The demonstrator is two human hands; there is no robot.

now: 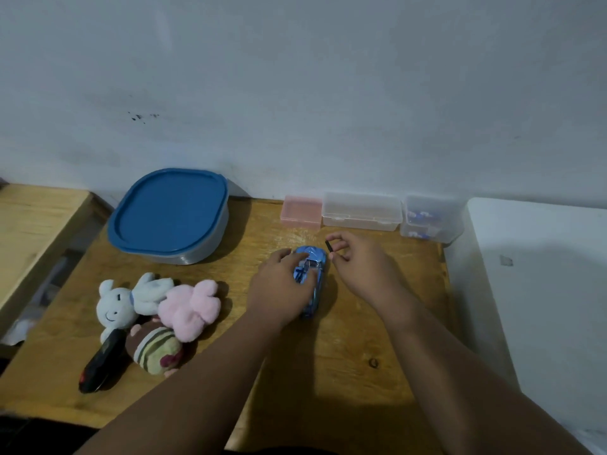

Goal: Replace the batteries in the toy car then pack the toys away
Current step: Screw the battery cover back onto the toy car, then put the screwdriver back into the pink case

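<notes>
Right hand (358, 264): thumb and forefinger are pinching a small black flat piece (328, 246), holding it upright just off the car's 1 o'clock corner; the other fingers are curling loosely beneath.

Left hand (282, 287): fingers are spreading over and closing on the blue toy car (310, 277), pressing it to the wooden table (345, 356). The car, of glossy moulded plastic, is lying at table centre, nose toward 12 o'clock, its rear showing below the palm.

At 9 o'clock from the car: a heap of plush toys, comprising a white fleecy bunny (121, 307), a pink fluffy plush (190, 307) and a striped knitted plush (157, 349), with a glossy black elongated object (101, 366) lying against them.

At 10 o'clock: a rounded-square container with a blue lid (169, 215).

Along the wall, 12 to 2 o'clock: a pink translucent box (301, 211), a clear hinged box (361, 210) and a clear box holding blue-and-white items (430, 220), too blurred to identify.
</notes>
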